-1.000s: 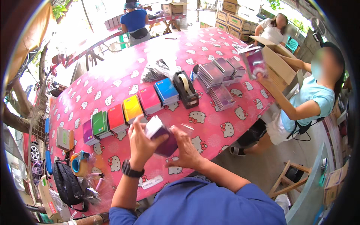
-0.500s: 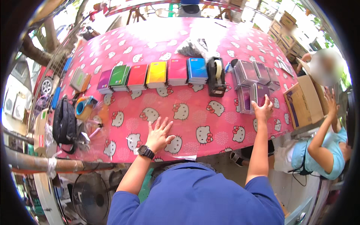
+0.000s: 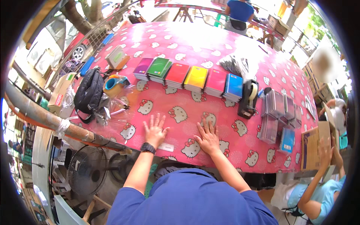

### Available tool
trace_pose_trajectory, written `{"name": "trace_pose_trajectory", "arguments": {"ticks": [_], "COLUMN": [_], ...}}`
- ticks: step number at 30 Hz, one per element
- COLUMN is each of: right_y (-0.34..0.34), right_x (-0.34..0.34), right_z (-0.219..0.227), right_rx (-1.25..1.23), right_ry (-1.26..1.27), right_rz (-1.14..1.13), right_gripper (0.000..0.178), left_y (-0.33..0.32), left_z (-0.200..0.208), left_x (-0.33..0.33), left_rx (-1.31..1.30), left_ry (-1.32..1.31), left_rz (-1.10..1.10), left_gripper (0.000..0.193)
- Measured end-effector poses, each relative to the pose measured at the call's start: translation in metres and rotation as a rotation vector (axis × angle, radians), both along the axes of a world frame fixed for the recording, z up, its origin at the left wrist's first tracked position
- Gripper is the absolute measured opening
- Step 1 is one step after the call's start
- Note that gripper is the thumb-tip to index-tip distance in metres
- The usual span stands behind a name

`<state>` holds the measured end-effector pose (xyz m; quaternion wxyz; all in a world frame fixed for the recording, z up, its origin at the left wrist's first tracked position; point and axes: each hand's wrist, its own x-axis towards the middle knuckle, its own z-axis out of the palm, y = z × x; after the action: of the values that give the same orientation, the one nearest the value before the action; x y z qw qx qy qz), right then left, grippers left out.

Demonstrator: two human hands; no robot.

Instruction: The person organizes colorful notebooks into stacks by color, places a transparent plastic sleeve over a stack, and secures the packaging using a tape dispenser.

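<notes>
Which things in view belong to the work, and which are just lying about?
Likely the work: row of coloured notebooks, stacked packs at the table's right, blue pack beside them, possibly the tape dispenser.

Likely just about: black bag, fan.

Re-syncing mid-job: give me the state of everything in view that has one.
Left grip: open, empty, palm down.
Right grip: open, empty, palm down.
Six multicoloured rectangular notebook stacks: covers closed.
Black plastic tape dispenser: loaded.
Brown cardboard box: open.
Round black-caged fan: on or off, cannot tell.
</notes>
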<state>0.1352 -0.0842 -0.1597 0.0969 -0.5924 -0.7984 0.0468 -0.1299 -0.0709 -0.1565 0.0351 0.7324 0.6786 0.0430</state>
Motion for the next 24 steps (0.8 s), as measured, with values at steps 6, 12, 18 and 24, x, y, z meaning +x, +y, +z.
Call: {"name": "trace_pose_trajectory", "arguments": {"ticks": [6,12,18,24], "right_y": [0.002,0.014,0.020,0.136], "right_x": [0.019,0.007,0.001,-0.073], "right_z": [0.001,-0.013,0.019,0.104], "right_rx": [-0.021,0.044,-0.254,0.398], "right_ry": [-0.018,0.045,0.041,0.356], "right_rz": [-0.055,0.077,0.022,0.088], "right_gripper": [0.065,0.065,0.069,0.020], "left_y": [0.021,0.036,0.045,0.048], "left_z": [0.008,0.026,0.011,0.005], "left_x": [-0.010,0.044,0.018,0.030], "left_rx": [0.294,0.165,0.218,0.162], "left_ry": [-0.140,-0.518,-0.476,-0.662], "left_rz": [-0.048,-0.561,-0.395,-0.580], "left_gripper": [0.062,0.051,0.052,0.025]}}
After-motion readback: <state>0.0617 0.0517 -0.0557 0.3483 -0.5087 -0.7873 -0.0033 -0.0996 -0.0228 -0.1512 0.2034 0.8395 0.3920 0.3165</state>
